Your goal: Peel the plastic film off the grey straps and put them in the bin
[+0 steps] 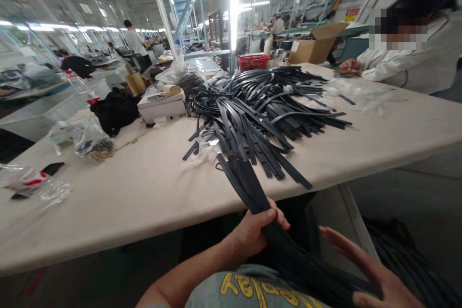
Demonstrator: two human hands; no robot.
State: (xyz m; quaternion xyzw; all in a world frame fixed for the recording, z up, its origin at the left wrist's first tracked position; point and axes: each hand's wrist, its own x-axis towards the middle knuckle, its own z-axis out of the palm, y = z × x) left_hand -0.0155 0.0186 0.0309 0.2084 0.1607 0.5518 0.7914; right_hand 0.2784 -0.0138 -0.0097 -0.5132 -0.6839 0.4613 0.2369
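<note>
My left hand (258, 228) is wrapped round a bundle of flat black straps (249, 185) near the table's front edge. The bundle's upper end reaches over the table, and its lower part slants down to the right across my body. Beside that lower part is my right hand (378, 274), its fingers stretched out and apart from the thumb. The thumb lies near the straps; whether it touches them I cannot tell. On the table ahead spreads a big heap of similar black straps (249, 115), many ends pointing towards me.
The pale table (144, 192) holds a white box (162, 106), black cloth (115, 110), clear plastic bags (92, 139), a red basket (253, 61) and a cardboard box (315, 45). A co-worker (415, 62) sits at the right. Below the table's right side stands a bin (335, 221).
</note>
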